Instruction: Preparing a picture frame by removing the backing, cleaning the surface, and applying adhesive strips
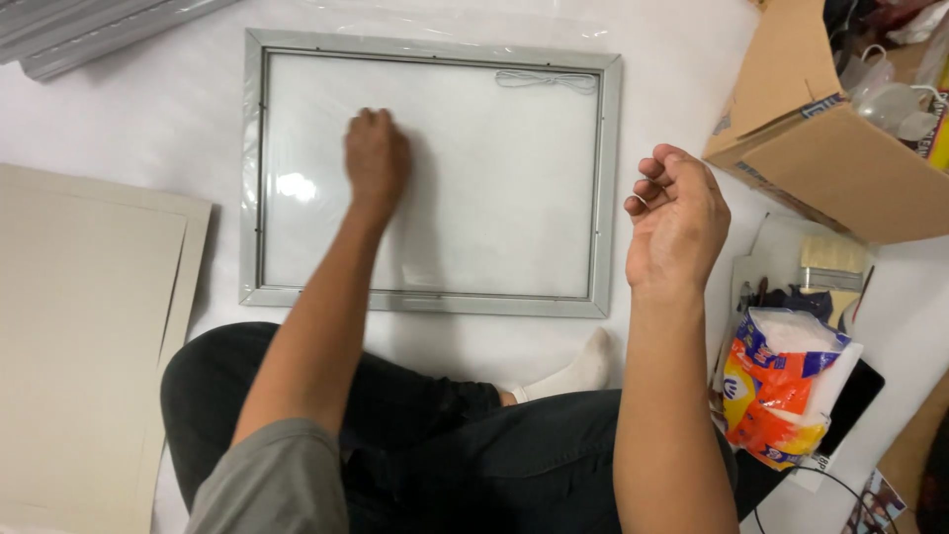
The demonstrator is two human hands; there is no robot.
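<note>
The person's crossed legs (445,435) in dark trousers are lying nearest. Beyond them, the right hand (677,213) is hovering beside the frame, fingers loosely curled and holding nothing. The left hand (376,158) is pressing flat on the glass of the silver picture frame (605,198) lying on the white sheet (148,119). This looks like cleaning the glass, calling for even strokes.

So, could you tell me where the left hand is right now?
In the head view, the left hand rests on the glass of the grey picture frame, upper middle, left of the raised right hand.
</note>
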